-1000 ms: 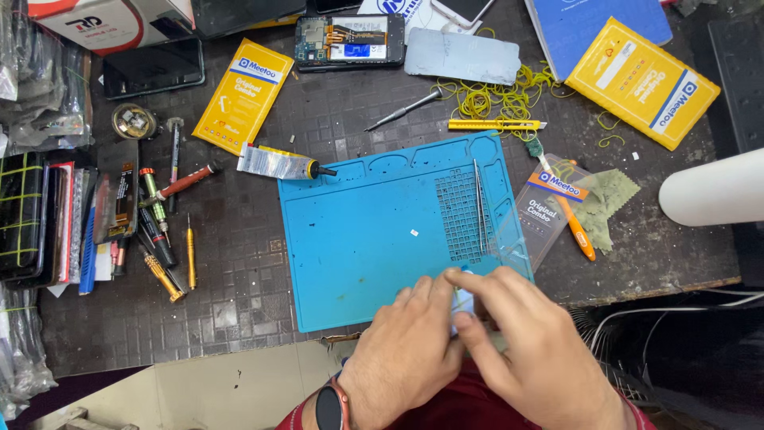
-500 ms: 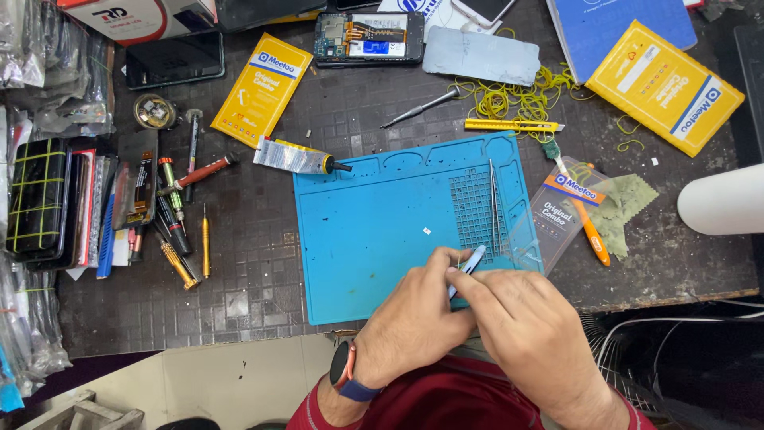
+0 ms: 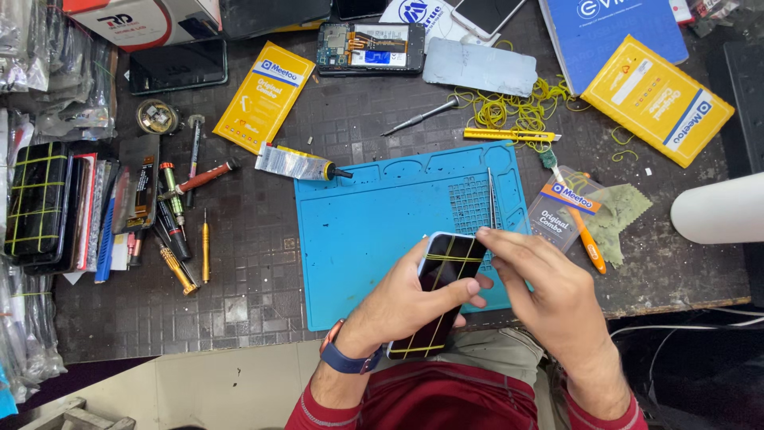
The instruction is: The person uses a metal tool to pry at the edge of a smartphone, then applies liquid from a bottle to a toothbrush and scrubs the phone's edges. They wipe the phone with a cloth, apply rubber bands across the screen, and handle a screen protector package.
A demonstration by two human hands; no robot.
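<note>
Phone (image 3: 442,295) sits in the left hand (image 3: 406,306), fingers wrapped round its lower half, thumb across the dark glass, held over the near edge of the blue mat (image 3: 374,231). Yellow bands (image 3: 458,259) already cross it both ways: two or so lengthwise, at least one across near the top end. Right hand (image 3: 549,299) is at that top corner, fingertips pinched at the edge where the cross band runs; can't tell whether it grips a band or just presses the corner. Judging from this, banding looks mostly done, with perhaps the top being seated or one more wrap going on. Tweezers (image 3: 492,199) lie on the mat just past the right fingers, untouched. Spare bands in a loose pile (image 3: 509,107) well beyond the right hand. Glue tube (image 3: 298,163) is beyond the left hand at the mat's far corner. A banded black stack (image 3: 36,199) sits far out to the left.
</note>
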